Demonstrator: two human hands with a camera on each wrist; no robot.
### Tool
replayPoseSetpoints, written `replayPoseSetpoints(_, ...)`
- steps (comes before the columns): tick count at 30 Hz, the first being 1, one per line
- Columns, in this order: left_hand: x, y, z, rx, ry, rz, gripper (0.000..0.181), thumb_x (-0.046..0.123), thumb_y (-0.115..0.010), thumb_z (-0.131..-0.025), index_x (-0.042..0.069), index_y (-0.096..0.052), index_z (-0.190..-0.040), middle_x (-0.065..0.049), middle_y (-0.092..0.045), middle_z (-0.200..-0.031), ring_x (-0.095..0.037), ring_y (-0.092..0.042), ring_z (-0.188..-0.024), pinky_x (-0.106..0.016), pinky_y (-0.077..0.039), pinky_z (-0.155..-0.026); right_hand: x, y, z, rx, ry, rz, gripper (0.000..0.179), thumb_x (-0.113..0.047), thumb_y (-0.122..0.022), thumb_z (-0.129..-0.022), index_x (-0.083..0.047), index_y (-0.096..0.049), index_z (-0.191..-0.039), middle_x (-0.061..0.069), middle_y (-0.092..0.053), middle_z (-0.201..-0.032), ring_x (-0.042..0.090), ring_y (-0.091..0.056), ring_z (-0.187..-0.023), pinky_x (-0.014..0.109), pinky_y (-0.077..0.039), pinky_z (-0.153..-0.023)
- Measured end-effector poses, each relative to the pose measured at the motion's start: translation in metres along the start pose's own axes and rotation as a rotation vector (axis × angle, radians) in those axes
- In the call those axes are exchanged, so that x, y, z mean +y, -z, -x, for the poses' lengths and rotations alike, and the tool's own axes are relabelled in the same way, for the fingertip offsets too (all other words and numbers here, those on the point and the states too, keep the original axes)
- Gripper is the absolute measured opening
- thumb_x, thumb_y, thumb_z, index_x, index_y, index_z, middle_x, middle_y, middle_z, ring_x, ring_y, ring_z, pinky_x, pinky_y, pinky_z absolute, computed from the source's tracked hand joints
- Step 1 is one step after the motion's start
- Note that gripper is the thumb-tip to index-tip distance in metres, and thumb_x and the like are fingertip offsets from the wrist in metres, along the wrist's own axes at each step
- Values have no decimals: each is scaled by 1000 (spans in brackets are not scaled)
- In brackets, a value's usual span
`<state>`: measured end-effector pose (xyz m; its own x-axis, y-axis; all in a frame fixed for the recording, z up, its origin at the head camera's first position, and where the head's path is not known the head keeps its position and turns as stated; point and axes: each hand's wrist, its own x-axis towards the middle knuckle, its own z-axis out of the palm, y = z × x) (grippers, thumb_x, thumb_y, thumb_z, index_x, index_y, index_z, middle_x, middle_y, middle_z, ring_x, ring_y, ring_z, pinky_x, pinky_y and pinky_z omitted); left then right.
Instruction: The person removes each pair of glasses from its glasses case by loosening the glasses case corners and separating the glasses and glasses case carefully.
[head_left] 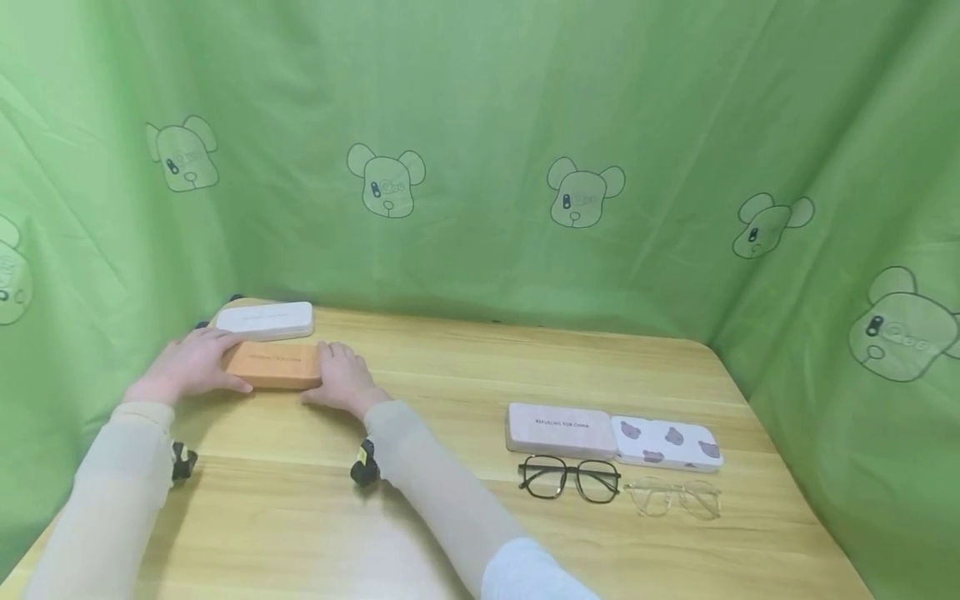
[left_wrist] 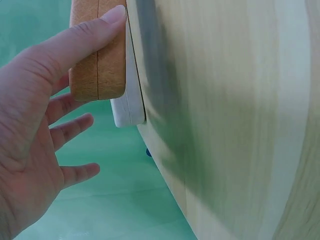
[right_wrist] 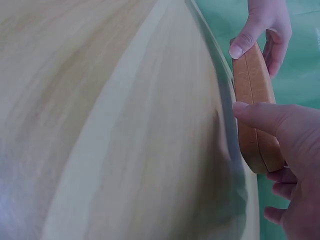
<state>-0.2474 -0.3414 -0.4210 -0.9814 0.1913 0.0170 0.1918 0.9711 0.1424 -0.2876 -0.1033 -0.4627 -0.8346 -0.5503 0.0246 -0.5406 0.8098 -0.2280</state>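
An orange glasses case is at the left part of the table, its long side facing me. My left hand grips its left end, with the thumb on the near side. At the right end my right hand holds it the same way. The left wrist view shows the left thumb on the case and some fingers spread off it. In the right wrist view both hands pinch the case, whose seam looks closed. Just behind it lies a white glasses case.
Toward the right lie a pale case with lettering and a white case with brown bear patches, side by side. Black-framed glasses and clear-framed glasses sit in front of them. A green curtain surrounds the wooden table.
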Motion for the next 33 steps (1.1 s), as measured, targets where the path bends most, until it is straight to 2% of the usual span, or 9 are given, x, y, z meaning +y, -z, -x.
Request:
replayPoseSetpoints(11, 7, 4, 4, 68, -17, 7, 95, 59, -80, -66, 0, -51, -135, -31, -49, -138, -52, -44, -124, -75, -37, -95, 3, 10, 6, 94, 3, 28, 94, -57, -75, -76, -8, -36, -147, 6, -50, -143, 19, -47, -133, 34, -41, -112)
replayPoseSetpoints(16, 13, 8, 5, 89, -19, 23, 91, 54, -82, -67, 1, -51, -135, -29, -49, -139, -51, -43, -126, -75, -36, -96, 5, 16, 10, 115, -3, 44, 92, -55, -75, -77, -9, -36, -146, 5, -50, -143, 19, -46, -133, 34, -40, -113)
replayPoseSetpoints(27, 33, 11, 5, 110, -36, 30, 95, 56, -81, -67, -2, -50, -136, -30, -47, -141, -50, -39, -130, -73, -34, -101, 20, 23, 19, 199, 31, 99, 84, -53, -75, -78, -10, -42, -142, 3, -55, -137, 19, -50, -129, 35, -44, -109)
replayPoseSetpoints(33, 42, 11, 3, 165, -56, 41, 95, 54, -84, -64, -3, -53, -133, -30, -50, -138, -50, -41, -129, -69, -32, -107, 30, 28, 25, 221, 38, 109, 85, -54, -75, -77, -9, -43, -142, 4, -55, -137, 20, -50, -129, 36, -42, -110)
